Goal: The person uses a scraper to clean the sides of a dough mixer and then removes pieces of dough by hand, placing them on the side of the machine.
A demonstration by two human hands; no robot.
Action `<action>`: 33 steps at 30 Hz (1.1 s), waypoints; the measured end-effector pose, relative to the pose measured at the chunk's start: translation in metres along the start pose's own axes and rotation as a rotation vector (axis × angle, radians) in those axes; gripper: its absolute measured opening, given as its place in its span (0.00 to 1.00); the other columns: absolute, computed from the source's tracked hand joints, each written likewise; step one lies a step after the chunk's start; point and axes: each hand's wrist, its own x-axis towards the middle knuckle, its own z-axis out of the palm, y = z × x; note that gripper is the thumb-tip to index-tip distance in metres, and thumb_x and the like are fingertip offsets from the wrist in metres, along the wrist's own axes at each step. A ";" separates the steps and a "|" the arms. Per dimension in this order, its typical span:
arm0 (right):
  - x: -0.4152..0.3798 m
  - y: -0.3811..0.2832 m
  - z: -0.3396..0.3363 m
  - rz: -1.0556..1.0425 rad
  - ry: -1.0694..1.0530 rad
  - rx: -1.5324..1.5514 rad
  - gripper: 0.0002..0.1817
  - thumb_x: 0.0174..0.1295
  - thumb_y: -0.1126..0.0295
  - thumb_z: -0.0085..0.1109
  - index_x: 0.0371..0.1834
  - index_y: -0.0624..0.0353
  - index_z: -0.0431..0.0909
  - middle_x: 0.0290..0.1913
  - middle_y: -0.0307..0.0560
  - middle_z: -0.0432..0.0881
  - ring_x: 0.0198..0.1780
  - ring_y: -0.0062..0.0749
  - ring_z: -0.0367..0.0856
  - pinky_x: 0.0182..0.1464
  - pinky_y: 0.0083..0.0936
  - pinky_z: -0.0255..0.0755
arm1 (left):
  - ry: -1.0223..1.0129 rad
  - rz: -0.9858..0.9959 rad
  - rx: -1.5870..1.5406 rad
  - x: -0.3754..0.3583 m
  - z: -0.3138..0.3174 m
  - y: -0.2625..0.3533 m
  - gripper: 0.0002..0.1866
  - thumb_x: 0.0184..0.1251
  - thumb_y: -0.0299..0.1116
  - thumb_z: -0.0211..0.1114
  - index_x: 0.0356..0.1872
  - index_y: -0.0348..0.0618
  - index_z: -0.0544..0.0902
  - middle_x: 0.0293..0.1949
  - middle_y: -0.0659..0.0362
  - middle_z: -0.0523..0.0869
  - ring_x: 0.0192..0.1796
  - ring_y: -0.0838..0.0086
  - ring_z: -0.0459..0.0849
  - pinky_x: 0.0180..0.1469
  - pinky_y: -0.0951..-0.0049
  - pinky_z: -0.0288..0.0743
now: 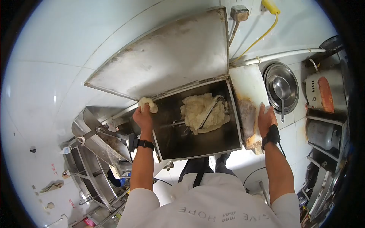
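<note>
In the head view, a dough mixer (167,146) with a dark steel tub stands open in front of me. A big ragged mass of dough (203,114) lies inside it, around a curved metal mixing bar (210,113). At the tub's far left corner, my left hand (143,118) is closed round a small lump of dough (149,104). My right hand (267,121) is against the outer edge of the mixer's stained white side housing (249,85), its fingers pointing up and apart. Something pale shows between those fingers, too small to name.
The mixer's raised lid (167,53) leans toward the tiled wall. Right of the housing are stacked metal basins (293,81) with a ladle (282,89). A yellow cable (262,36) and a white pipe (285,55) run along the wall. Steel equipment (102,133) stands at left.
</note>
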 end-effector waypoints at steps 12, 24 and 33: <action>-0.002 -0.009 -0.010 0.033 -0.049 0.020 0.33 0.72 0.44 0.43 0.56 0.68 0.74 0.48 0.72 0.82 0.50 0.66 0.81 0.52 0.52 0.75 | -0.149 0.491 0.572 0.030 -0.013 -0.030 0.11 0.57 0.33 0.68 0.29 0.31 0.84 0.29 0.41 0.83 0.32 0.46 0.82 0.37 0.54 0.74; 0.002 0.005 0.004 -0.012 0.024 0.016 0.32 0.71 0.42 0.44 0.49 0.67 0.75 0.41 0.73 0.83 0.44 0.68 0.83 0.46 0.53 0.77 | -0.357 0.554 0.485 -0.144 -0.101 -0.072 0.07 0.55 0.20 0.65 0.35 0.33 0.80 0.35 0.45 0.79 0.41 0.44 0.78 0.43 0.53 0.72; 0.003 0.004 0.003 -0.001 -0.006 0.035 0.34 0.71 0.41 0.44 0.54 0.68 0.74 0.45 0.75 0.82 0.48 0.68 0.82 0.50 0.52 0.76 | -0.400 0.455 0.570 -0.165 -0.115 -0.068 0.06 0.56 0.25 0.64 0.32 0.34 0.79 0.37 0.47 0.80 0.40 0.51 0.79 0.45 0.59 0.74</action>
